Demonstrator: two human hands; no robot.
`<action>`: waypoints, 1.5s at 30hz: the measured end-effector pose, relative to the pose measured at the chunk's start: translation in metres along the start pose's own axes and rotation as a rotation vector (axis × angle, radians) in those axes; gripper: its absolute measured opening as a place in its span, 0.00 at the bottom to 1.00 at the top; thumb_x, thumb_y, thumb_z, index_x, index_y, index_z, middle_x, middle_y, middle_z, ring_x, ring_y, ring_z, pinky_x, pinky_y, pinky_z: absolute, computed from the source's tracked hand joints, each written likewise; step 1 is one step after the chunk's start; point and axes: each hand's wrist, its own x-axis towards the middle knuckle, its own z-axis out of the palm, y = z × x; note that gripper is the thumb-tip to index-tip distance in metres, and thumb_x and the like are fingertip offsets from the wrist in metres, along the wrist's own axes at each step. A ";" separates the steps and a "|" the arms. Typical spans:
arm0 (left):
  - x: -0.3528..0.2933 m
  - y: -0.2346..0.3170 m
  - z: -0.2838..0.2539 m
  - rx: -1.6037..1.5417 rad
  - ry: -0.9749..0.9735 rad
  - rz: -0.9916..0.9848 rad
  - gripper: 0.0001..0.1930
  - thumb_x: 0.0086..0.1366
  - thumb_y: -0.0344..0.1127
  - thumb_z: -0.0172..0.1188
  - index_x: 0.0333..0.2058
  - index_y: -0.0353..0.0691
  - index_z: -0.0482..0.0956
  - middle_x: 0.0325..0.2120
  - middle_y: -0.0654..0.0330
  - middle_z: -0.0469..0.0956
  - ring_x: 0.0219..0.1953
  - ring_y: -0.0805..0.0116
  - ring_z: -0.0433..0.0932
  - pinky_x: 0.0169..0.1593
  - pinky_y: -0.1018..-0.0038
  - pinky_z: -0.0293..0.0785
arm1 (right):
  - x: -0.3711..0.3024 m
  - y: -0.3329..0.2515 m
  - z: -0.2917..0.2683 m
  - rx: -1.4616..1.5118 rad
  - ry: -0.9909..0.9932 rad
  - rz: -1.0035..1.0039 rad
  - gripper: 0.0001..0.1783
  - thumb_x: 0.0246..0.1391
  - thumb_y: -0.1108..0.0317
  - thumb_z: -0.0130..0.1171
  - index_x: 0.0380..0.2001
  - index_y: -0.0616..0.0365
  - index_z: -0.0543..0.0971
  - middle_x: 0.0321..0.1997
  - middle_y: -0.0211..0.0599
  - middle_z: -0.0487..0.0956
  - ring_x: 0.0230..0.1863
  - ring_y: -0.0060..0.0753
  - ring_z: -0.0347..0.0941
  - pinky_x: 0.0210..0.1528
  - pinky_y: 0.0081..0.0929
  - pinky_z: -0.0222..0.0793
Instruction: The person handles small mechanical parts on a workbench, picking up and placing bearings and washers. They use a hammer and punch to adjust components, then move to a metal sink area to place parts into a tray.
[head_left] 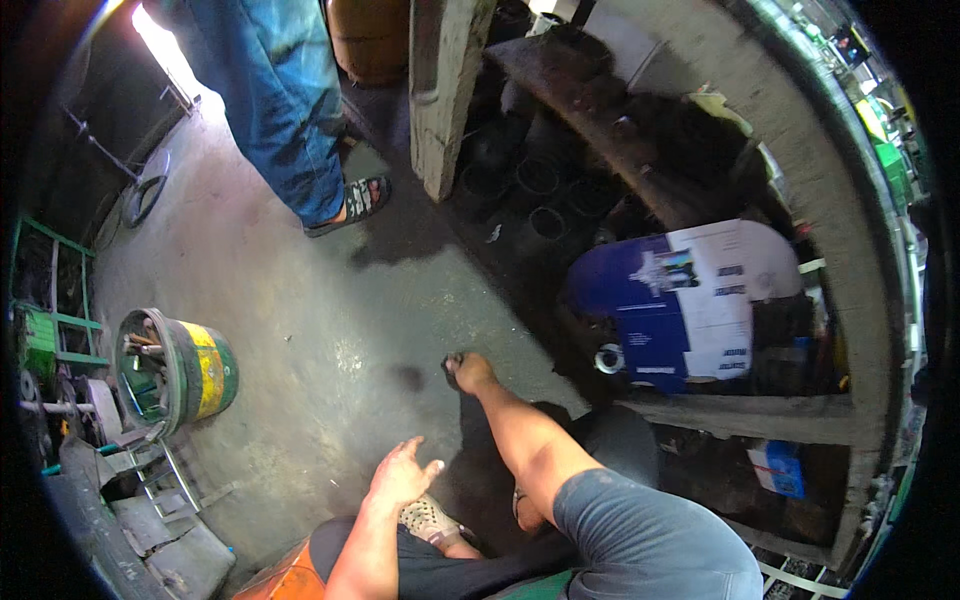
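My left hand (402, 475) is held out over the floor above my beige clog (430, 520). Its fingers are stretched and the thumb stands apart, with nothing in it. Farther ahead and to the right, my right hand (471, 373) reaches out with its fingers curled. Something dark shows at its fingertips, too small and shadowed to name. Below both hands lies the grey concrete floor (300, 400), with dark stains and a few small bits on it.
A green bucket with a yellow band (208, 370) holds tools at the left. Right stands a wooden shelf (760, 415) bearing a blue and white carton (650, 340) and dark cylindrical parts. A person in jeans (285, 110) stands ahead, beside a wooden post (440, 110).
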 end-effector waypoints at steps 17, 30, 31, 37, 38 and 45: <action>-0.351 0.290 -0.182 -1.020 -0.050 0.025 0.17 0.69 0.30 0.73 0.51 0.26 0.82 0.39 0.53 0.88 0.34 0.67 0.87 0.41 0.71 0.86 | -0.549 -0.209 -0.392 0.255 -0.549 -0.202 0.32 0.70 0.45 0.65 0.54 0.69 0.84 0.44 0.51 0.88 0.46 0.41 0.84 0.49 0.40 0.77; -0.259 0.469 -0.277 -0.830 0.267 0.150 0.14 0.72 0.23 0.66 0.54 0.27 0.79 0.38 0.57 0.86 0.33 0.72 0.85 0.39 0.74 0.87 | -0.536 -0.148 -0.673 1.226 -0.301 0.044 0.08 0.70 0.73 0.60 0.46 0.64 0.83 0.39 0.41 0.86 0.45 0.35 0.86 0.47 0.36 0.86; -0.257 0.478 -0.282 -0.835 0.282 0.180 0.14 0.72 0.23 0.66 0.54 0.27 0.79 0.38 0.57 0.86 0.33 0.72 0.85 0.39 0.74 0.87 | -0.534 -0.150 -0.710 0.921 -0.175 -0.009 0.09 0.67 0.74 0.59 0.46 0.65 0.83 0.40 0.46 0.86 0.46 0.39 0.86 0.48 0.39 0.85; -0.229 0.516 -0.299 -0.849 0.309 0.221 0.13 0.73 0.24 0.65 0.53 0.27 0.80 0.37 0.57 0.87 0.33 0.73 0.85 0.41 0.76 0.85 | -0.457 -0.114 -0.838 0.050 0.473 -0.030 0.15 0.58 0.76 0.56 0.47 0.63 0.85 0.45 0.62 0.87 0.50 0.62 0.86 0.55 0.50 0.81; -0.228 0.524 -0.302 -0.851 0.301 0.224 0.12 0.73 0.24 0.65 0.53 0.27 0.80 0.36 0.57 0.87 0.33 0.74 0.85 0.41 0.76 0.85 | -0.444 -0.114 -0.853 0.034 0.498 -0.024 0.15 0.58 0.76 0.56 0.47 0.63 0.85 0.47 0.61 0.87 0.51 0.61 0.86 0.55 0.49 0.81; -0.189 0.548 -0.320 -0.767 0.178 0.206 0.12 0.72 0.21 0.62 0.53 0.27 0.81 0.38 0.57 0.87 0.36 0.73 0.86 0.43 0.76 0.85 | -0.340 -0.170 -0.898 -0.103 0.512 -0.109 0.17 0.54 0.75 0.60 0.46 0.58 0.89 0.46 0.57 0.88 0.50 0.56 0.87 0.54 0.46 0.81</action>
